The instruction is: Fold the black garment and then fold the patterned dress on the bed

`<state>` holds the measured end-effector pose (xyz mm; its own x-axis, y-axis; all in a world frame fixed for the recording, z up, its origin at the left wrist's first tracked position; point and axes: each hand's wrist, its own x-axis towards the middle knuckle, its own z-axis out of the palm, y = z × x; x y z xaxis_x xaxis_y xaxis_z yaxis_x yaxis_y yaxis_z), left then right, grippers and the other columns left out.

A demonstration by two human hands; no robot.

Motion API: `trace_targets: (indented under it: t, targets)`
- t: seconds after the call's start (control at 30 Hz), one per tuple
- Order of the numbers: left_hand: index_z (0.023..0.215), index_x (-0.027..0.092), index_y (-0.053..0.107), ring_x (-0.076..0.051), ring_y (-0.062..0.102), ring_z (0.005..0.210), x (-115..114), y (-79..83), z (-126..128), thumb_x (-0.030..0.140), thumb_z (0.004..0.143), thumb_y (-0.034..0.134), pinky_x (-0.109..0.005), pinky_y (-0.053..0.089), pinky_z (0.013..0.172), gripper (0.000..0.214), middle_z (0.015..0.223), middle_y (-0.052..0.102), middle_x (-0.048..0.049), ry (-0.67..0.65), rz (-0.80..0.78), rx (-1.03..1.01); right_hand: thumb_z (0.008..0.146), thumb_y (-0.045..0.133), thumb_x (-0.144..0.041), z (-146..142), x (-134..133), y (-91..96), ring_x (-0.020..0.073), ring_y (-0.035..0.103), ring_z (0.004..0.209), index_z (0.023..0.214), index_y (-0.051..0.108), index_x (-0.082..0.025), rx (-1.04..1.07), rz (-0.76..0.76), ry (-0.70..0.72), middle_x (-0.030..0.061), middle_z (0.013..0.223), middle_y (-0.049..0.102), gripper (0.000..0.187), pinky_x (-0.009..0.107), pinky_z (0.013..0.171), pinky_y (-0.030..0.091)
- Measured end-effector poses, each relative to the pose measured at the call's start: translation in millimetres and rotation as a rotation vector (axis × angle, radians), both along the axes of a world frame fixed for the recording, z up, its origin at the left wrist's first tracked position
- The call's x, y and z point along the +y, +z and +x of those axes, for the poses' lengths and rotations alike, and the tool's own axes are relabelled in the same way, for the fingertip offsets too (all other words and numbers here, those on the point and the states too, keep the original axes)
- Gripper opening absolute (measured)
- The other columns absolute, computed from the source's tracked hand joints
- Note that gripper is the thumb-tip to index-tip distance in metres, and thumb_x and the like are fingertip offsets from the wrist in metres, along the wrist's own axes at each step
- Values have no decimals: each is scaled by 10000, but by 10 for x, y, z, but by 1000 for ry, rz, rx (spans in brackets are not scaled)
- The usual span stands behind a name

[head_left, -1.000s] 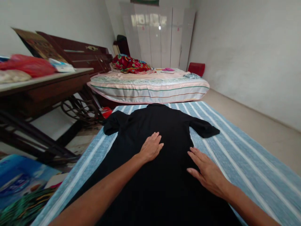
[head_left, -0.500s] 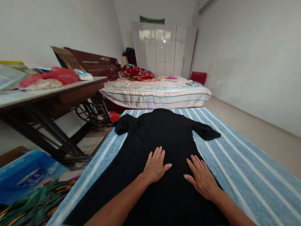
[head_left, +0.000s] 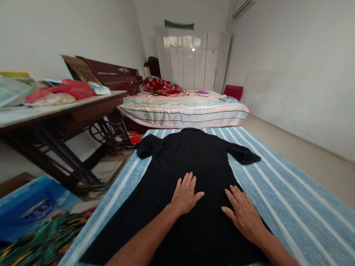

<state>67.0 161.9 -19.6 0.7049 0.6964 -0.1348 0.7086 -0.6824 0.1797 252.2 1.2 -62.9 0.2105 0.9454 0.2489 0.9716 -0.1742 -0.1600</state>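
A black short-sleeved garment (head_left: 188, 159) lies spread flat on a blue sheet with white stripes (head_left: 280, 192). Its sleeves stick out to both sides at the far end. My left hand (head_left: 185, 194) rests flat on the middle of the garment, fingers stretched out and apart. My right hand (head_left: 242, 214) lies flat on the cloth close to the garment's right edge, fingers also stretched. Neither hand holds anything.
A dark wooden table (head_left: 63, 111) with red bags and papers stands to the left, an iron treadle frame (head_left: 109, 133) beneath it. Beyond the sheet is a striped mattress (head_left: 183, 109) with a floral bundle, then white wardrobes (head_left: 191, 59). A blue box (head_left: 30, 207) and green cloth lie at lower left.
Both hands slid back toward me along the garment over the last second and came closer together. My head lifted a little, showing more of the far wall. Since half a second ago almost nothing moved.
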Motion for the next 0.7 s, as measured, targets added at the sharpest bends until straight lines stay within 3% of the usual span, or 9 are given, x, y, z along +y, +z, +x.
trace_targets:
  t: [0.23, 0.47, 0.7]
  targets:
    - [1446, 146, 259, -239, 51, 1413, 9, -34, -5, 634, 865, 215, -468, 108, 1134, 759, 1537, 109, -75, -4, 15, -14, 899, 355, -538, 22, -46, -28, 289, 350, 1314, 1312, 488, -130, 29, -5, -32, 153, 1411, 410, 596, 472, 1063, 291]
    - [1439, 132, 274, -250, 66, 1412, 27, -5, 11, 628, 865, 236, -472, 115, 1131, 760, 1535, 117, -90, -6, 8, -4, 885, 385, -468, 204, -331, -5, 318, 479, 1196, 1205, 546, -119, 31, 140, -227, 178, 1273, 530, 500, 476, 996, 390]
    - [1438, 110, 259, -264, 142, 1401, 194, 208, 102, 581, 860, 289, -458, 177, 1118, 746, 1528, 158, -128, 31, -77, -34, 862, 379, -550, 295, -618, -191, 320, 534, 1139, 1119, 606, -130, -44, 82, -329, 180, 1223, 571, 542, 458, 955, 448]
